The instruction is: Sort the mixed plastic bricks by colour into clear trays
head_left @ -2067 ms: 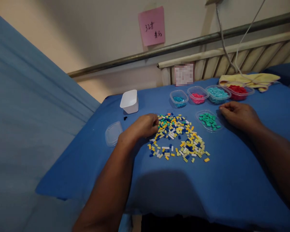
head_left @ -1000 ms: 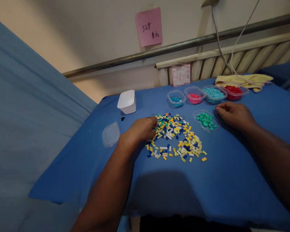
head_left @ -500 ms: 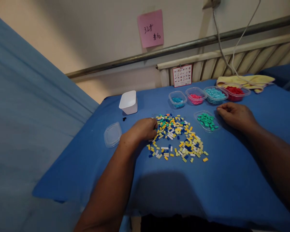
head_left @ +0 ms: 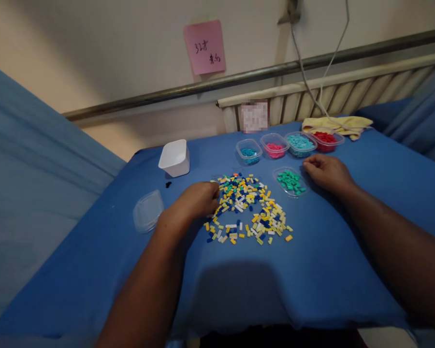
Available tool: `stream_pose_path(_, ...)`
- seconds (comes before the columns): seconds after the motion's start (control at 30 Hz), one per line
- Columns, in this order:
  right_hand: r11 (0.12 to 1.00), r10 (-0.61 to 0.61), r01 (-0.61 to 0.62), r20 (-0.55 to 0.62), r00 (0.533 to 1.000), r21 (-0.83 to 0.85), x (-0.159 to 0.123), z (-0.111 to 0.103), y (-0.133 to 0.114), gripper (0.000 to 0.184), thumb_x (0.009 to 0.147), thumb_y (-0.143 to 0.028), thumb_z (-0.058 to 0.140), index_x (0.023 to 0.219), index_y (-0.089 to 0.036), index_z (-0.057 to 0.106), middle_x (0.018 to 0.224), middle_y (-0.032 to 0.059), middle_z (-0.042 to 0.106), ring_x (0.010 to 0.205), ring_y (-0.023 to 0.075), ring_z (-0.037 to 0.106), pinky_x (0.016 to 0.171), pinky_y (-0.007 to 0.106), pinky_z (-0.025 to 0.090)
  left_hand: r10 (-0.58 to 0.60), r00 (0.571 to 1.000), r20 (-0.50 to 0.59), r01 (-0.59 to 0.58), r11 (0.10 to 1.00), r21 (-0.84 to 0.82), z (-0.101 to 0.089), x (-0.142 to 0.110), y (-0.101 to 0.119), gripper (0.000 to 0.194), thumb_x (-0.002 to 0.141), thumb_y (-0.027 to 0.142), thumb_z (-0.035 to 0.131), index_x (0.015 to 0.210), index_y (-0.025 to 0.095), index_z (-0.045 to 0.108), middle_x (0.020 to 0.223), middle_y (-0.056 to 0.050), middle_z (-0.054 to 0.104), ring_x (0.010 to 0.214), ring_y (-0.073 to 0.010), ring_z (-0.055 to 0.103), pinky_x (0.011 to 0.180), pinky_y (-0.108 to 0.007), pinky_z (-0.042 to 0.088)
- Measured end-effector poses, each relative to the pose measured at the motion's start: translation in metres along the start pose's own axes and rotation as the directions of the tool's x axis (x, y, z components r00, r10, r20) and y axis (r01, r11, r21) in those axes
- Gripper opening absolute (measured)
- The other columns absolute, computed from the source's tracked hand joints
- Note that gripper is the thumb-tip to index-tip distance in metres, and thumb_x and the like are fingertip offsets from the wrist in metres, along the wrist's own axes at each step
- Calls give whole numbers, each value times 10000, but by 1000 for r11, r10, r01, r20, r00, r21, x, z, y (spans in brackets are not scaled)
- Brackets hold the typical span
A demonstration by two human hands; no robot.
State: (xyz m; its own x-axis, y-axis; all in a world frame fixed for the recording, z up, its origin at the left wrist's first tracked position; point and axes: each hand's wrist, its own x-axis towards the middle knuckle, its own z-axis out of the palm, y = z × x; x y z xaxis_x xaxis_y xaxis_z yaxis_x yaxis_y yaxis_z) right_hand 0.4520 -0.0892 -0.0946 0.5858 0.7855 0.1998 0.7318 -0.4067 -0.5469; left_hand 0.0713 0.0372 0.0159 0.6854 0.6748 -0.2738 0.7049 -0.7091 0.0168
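My left hand (head_left: pixel 202 199) is at the left edge of a loose pile of small toy bricks (head_left: pixel 239 200) in yellow, pale green, white, dark blue and green. Its fingers are curled together, and anything between them is hidden. To the right of the pile lies a shallow clear tray (head_left: pixel 297 192) with green bricks (head_left: pixel 290 181) in it. Just beyond its right edge, my right hand (head_left: pixel 328 172) rests on the blue cloth, thumb and fingers drawn together. Whether something small is in that pinch cannot be made out.
Clear tubs hold blue (head_left: pixel 249 153), pink (head_left: pixel 275 150), turquoise (head_left: pixel 300 144) and red bricks (head_left: pixel 325 140) along the back. A yellow cloth (head_left: pixel 342 126) lies behind them. At left are a white tub (head_left: pixel 175 158), a clear lid (head_left: pixel 148 211) and a small black piece (head_left: pixel 168 184).
The whole view has shifted, with things on the table now farther left in it. Both hands keep about the same places beside the pile and the tray.
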Motion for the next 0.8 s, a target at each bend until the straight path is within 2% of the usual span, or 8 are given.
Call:
stream_pose_path(0.17, 1000, -7, 8, -36, 999, 24, 0, 1, -3, 338, 938, -458, 605, 1082, -250, 829, 999, 67, 835, 884, 273, 732, 747, 358, 507, 30, 1000, -3, -29, 999, 43, 2, 7, -2, 210, 841, 143, 582, 953, 201, 749, 973, -90, 782, 779, -223, 644, 652, -324, 353)
stream_pose_path(0.3, 998, 0, 2, -29, 1000, 56, 0, 1, -5, 317, 945, -436, 610, 1078, -248, 828, 997, 70, 842, 879, 267, 742, 742, 352, 518, 14, 1000, 5, -15, 999, 41, 0, 8, -5, 173, 823, 142, 591, 908, 207, 727, 915, -74, 762, 748, -214, 622, 642, -322, 338)
stream_pose_path(0.43, 999, 12, -11, -31, 999, 36, 1, 1, -7, 300, 959, -426, 609, 1074, -258, 829, 1006, 59, 845, 889, 264, 747, 742, 349, 516, 18, 997, -72, -22, 999, -42, -8, 4, 0, 150, 827, 144, 589, 898, 206, 706, 856, -50, 737, 716, -196, 604, 640, -314, 341)
stream_pose_path(0.53, 1000, 0, 1, -34, 999, 30, 1, 1, -8, 296, 966, -412, 608, 1087, -254, 828, 1012, 59, 844, 896, 265, 747, 758, 351, 519, 102, 987, -124, -124, 975, -186, -15, 10, 18, 147, 850, 174, 593, 936, 214, 706, 838, -16, 725, 709, -177, 606, 648, -296, 369)
stream_pose_path(0.6, 999, -6, 7, -36, 999, 37, 1, 1, -9, 292, 972, -406, 608, 1087, -253, 827, 1025, 60, 844, 913, 265, 749, 768, 349, 520, 194, 970, -146, -229, 932, -281, -18, 23, 37, 145, 860, 192, 604, 954, 219, 711, 843, 2, 727, 726, -169, 619, 658, -284, 391)
stream_pose_path(0.7, 999, -6, 8, -34, 999, 51, 0, 1, -11, 285, 978, -402, 610, 1091, -254, 825, 1034, 56, 847, 934, 260, 753, 777, 340, 523, 293, 934, -203, -349, 866, -358, -19, 56, 70, 118, 849, 191, 632, 931, 214, 712, 851, 8, 733, 748, -168, 637, 655, -276, 407)
stream_pose_path(0.8, 999, -5, 7, -28, 1000, 53, 0, 1, -12, 282, 975, -399, 617, 1096, -255, 826, 1034, 53, 848, 938, 262, 755, 776, 339, 523, 333, 914, -232, -401, 824, -400, -17, 97, 102, 105, 804, 138, 652, 875, 199, 700, 835, 4, 729, 744, -167, 643, 652, -271, 427)
